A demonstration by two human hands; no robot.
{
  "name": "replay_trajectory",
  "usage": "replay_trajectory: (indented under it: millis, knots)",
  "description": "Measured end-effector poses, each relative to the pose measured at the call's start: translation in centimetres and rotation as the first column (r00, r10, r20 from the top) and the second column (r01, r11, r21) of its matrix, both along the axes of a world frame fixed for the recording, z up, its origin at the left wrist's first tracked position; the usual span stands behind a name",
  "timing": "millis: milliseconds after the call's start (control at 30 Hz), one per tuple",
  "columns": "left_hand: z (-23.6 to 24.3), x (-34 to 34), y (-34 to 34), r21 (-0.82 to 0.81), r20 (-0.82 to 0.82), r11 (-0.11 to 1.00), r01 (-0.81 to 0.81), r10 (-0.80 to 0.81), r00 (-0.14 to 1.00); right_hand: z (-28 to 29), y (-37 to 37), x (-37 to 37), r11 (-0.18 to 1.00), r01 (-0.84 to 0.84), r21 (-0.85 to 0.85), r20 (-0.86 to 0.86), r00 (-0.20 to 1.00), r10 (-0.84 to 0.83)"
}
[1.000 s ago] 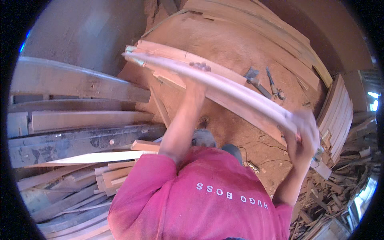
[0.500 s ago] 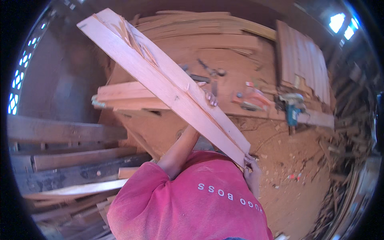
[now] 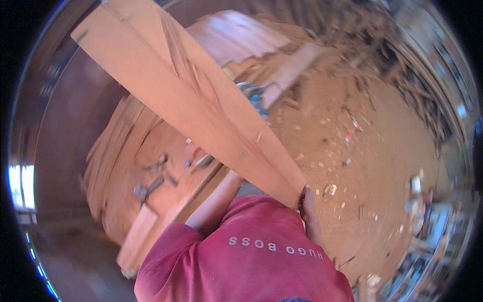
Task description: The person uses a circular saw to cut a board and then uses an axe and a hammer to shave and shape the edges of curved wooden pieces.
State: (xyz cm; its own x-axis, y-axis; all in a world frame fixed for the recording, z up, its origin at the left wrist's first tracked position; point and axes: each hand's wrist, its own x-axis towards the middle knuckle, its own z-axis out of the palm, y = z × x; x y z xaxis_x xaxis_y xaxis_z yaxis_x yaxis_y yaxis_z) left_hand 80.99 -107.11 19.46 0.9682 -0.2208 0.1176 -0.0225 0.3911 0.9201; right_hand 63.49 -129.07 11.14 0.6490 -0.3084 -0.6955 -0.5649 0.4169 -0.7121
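Observation:
A long wooden board (image 3: pixel 201 113) is held up in front of me, running from the far left down to my right side. A dark, rough split with raised splinters runs along its face. My right hand (image 3: pixel 309 204) is closed on the near end, at the board's corner. My left forearm (image 3: pixel 214 199) reaches under the board. The board hides my left hand and its fingers, and its weight appears to rest on that arm.
Dark hand tools (image 3: pixel 153 183) and a partly hidden orange tool (image 3: pixel 200 157) lie on the wooden work surface. Beyond the board is a teal power tool (image 3: pixel 257 103), near pale stacked planks (image 3: pixel 236 38). Wood chips (image 3: pixel 329 189) litter the earth floor; scrap wood (image 3: pixel 397 75) is piled at far right.
My view has swung to the right, so the work surface and tools now appear further left. The board has turned with me, and my left fingers, seen earlier over its far edge, are now hidden.

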Motion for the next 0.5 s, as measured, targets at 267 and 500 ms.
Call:
replay_trajectory:
  millis: [267, 500]
  knots:
    - [3.8, 13.8, -11.4, -0.503, -0.523, 0.864, 0.029, -0.331, 0.786, -12.5, -11.0, -0.6, 0.707, 0.641, -0.299, -0.101, 0.715, -0.691]
    - [-1.4, 21.7, -23.5, 0.147, -0.463, 0.814, 0.562, -0.445, 0.766, -14.4, -12.0, -2.1, 0.565, 0.823, 0.063, 0.075, 0.560, -0.825]
